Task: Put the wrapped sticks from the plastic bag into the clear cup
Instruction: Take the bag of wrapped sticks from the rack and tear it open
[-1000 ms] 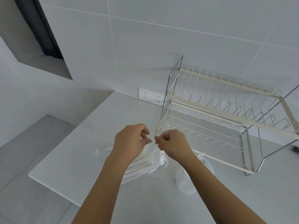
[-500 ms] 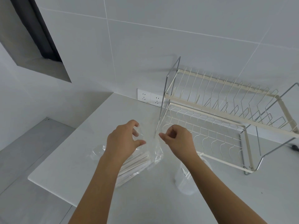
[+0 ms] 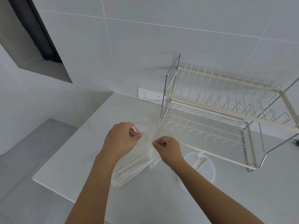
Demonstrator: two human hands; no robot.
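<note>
Right now both hands meet at the middle of the frame, each pinching the thin film at the mouth of the plastic bag (image 3: 146,139). Left hand (image 3: 121,140) is clenched, thumb pressed against curled fingers with the bag's edge caught between them; right hand (image 3: 168,149) is likewise closed, fingertips nipped on the opposite edge — the film stretched between the two looks pulled apart, though it is so clear that its outline is hard to trace. Below the hands, in the lower centre, the wrapped sticks (image 3: 134,167) lie bundled inside the bag, slanting down toward the lower left and resting on the pale surface (image 3: 77,152). Just to the right of the right forearm stands the clear cup (image 3: 199,168), with a few wrapped sticks already leaning inside it. Behind the cup, filling the right half of the frame, sits a two-tier wire dish rack (image 3: 226,117). Against the tiled wall, at centre, a double wall socket (image 3: 150,96) sits just above the surface.
</note>
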